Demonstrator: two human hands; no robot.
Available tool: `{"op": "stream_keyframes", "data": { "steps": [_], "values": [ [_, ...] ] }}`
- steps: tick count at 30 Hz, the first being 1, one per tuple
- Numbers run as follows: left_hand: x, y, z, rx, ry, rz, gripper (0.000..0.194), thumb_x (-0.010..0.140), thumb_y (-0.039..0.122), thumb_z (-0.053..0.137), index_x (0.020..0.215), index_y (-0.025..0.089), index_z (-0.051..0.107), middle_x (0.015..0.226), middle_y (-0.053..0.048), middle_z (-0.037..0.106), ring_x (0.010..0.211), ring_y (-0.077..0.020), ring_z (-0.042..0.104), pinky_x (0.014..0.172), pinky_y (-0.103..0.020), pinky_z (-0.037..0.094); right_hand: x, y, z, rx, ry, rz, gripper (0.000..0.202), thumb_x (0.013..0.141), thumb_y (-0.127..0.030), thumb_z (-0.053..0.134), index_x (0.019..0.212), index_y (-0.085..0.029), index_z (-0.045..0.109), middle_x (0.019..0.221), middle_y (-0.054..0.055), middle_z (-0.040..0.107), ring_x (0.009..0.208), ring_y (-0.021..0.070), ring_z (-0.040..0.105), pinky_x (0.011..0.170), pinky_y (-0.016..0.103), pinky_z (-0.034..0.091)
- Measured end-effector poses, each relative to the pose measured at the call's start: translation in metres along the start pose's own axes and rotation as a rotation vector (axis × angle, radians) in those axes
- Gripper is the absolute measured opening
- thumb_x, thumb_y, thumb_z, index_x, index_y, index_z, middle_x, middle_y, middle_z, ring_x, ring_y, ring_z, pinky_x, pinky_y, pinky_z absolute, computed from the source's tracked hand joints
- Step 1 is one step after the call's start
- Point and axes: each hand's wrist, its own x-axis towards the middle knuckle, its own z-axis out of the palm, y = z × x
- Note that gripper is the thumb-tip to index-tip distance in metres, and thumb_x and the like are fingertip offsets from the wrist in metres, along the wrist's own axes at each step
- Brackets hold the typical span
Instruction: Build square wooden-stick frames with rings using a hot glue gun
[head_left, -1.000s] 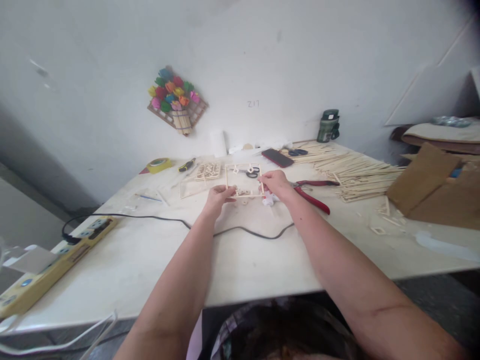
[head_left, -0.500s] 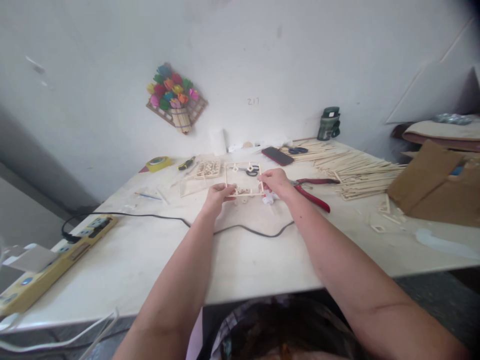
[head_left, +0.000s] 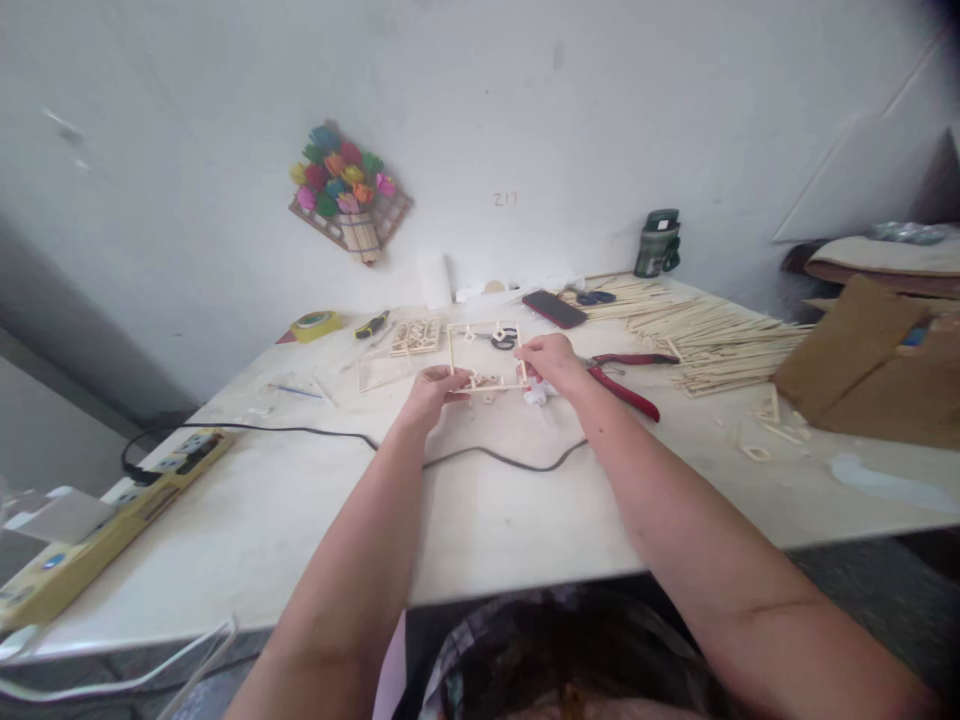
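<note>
Between my two hands is a small rectangular frame of thin wooden sticks (head_left: 451, 347), raised off the table, with little square pieces along its top bar. My left hand (head_left: 441, 386) pinches its lower left corner. On the right side bar, the fingers of my right hand (head_left: 546, 356) are closed. Through the opening show scissors (head_left: 504, 340) with dark handles, lying behind the frame. Small wooden bits lie near its lower bar. A white object (head_left: 535, 394), partly covered, is under my right hand. Pliers with red handles (head_left: 626, 392) rest beside my right wrist.
A latticed wooden panel (head_left: 416, 336), yellow tape (head_left: 316, 325) and a yellow-black cutter (head_left: 372, 325) lie at the back left. Many thin sticks (head_left: 727, 345), a phone (head_left: 554, 309) and a cardboard box (head_left: 862, 370) are to the right. A black cable (head_left: 480, 455) crosses from a power strip (head_left: 150, 505).
Both hands keep the same grip on the wooden frame. The whole view has shifted very slightly; nothing else has visibly moved.
</note>
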Motion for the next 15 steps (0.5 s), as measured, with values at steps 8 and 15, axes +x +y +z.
{"op": "stream_keyframes", "data": {
  "steps": [8,15],
  "values": [
    [0.0022,-0.0030,-0.0028,-0.036,-0.012,-0.008,0.022,0.053,0.029,0.073,0.065,0.013,0.064,0.063,-0.002,0.059,0.061,-0.0107,0.054,0.057,-0.025,0.051,0.0008,0.0014,0.0003,0.005,-0.013,-0.005,0.010,0.068,-0.019,0.059,0.062,-0.011,0.061,0.040,-0.002,0.053,0.033,0.0074,0.045,0.031,0.016,0.034],
    [0.0021,-0.0009,-0.0027,-0.035,-0.007,0.020,0.028,0.061,0.038,0.067,0.065,0.011,0.062,0.062,-0.003,0.055,0.062,-0.0111,0.052,0.055,-0.027,0.051,0.0015,0.0025,0.0006,-0.001,-0.012,-0.008,0.010,0.069,-0.017,0.057,0.060,-0.012,0.060,0.040,-0.002,0.053,0.032,0.0068,0.044,0.031,0.016,0.033]
  ]
}}
